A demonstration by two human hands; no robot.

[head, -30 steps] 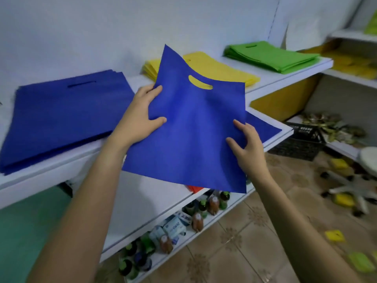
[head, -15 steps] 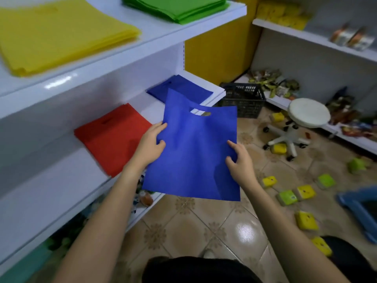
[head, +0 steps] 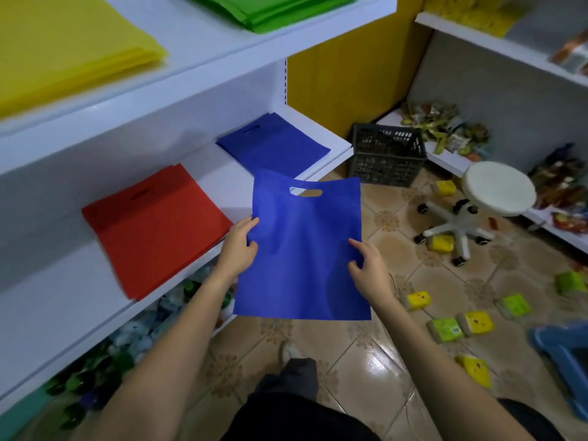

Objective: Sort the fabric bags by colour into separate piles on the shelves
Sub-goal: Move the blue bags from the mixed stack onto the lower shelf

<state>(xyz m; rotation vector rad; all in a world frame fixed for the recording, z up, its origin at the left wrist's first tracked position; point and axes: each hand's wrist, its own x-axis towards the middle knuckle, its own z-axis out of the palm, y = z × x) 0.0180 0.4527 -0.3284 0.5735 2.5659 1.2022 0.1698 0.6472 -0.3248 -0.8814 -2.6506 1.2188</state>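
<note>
Bag (head: 302, 249), blue, pinched by left hand (head: 238, 249), right hand (head: 370, 269).

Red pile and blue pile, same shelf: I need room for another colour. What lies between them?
Only bare shelf between red pile and blue pile, head view.

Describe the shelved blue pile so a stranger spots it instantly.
Start at the white shelving on the left, middle shelf. Two piles lie there; the blue pile is the farther one, past the red pile. Unlike the held blue bag, it lies flat, untouched.
</note>
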